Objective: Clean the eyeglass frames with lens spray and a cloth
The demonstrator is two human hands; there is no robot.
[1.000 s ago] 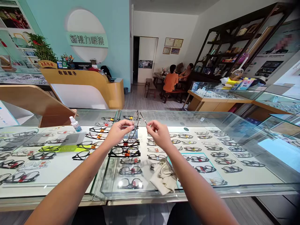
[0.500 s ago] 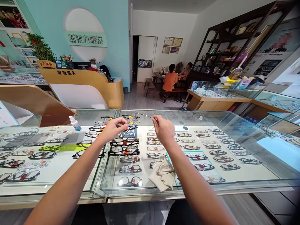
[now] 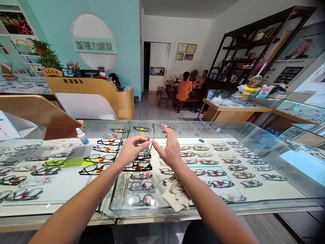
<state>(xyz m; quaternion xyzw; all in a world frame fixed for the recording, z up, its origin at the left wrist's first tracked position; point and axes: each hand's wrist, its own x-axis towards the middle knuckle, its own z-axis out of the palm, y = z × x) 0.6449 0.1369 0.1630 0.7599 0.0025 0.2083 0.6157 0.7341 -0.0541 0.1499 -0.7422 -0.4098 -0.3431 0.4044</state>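
A thin-framed pair of eyeglasses (image 3: 153, 130) is held up over the glass display case (image 3: 215, 211). My left hand (image 3: 133, 149) pinches it between thumb and fingers, on the left side of the frame. My right hand (image 3: 169, 147) is beside it with thumb and fingers apart. Its fingertips are near the temple that stretches to the right, and its thumb is close to the frame; whether they touch is hard to tell. Below my right wrist, a crumpled beige cloth (image 3: 175, 196) lies on the glass top.
Rows of eyeglasses (image 3: 141, 200) fill the case under the glass. A small white spray bottle (image 3: 82, 137) stands on the left, near a brown wooden stand (image 3: 61, 123). Farther back are a yellow counter (image 3: 124, 101), another display case (image 3: 220, 112) and two people seated at a table.
My right hand has loosened its pinch on the temple's end and moved left, closer to the frame, fingers now spread. The eyeglasses and my left hand have shifted slightly right.
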